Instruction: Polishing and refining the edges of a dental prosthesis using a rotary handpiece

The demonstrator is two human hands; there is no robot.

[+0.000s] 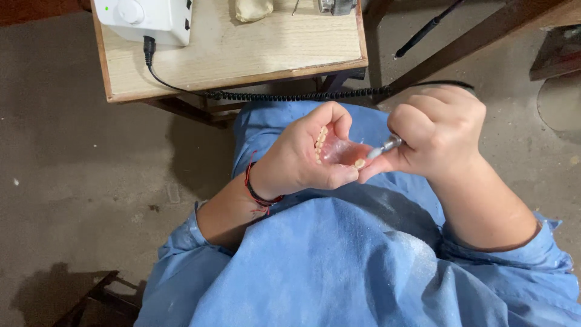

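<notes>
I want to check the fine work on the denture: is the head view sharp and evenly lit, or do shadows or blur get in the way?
Head view: soft, even light, no glare; denture and tool tip fairly sharp between left hand and right hand; dark shadow under the table.

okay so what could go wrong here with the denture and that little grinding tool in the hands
The tool tip works right beside the left hand fingertips gripping the denture, so a slip could nick a finger. The denture is pinched above a bare floor; a drop might crack it. The coiled cord could snag.
</notes>
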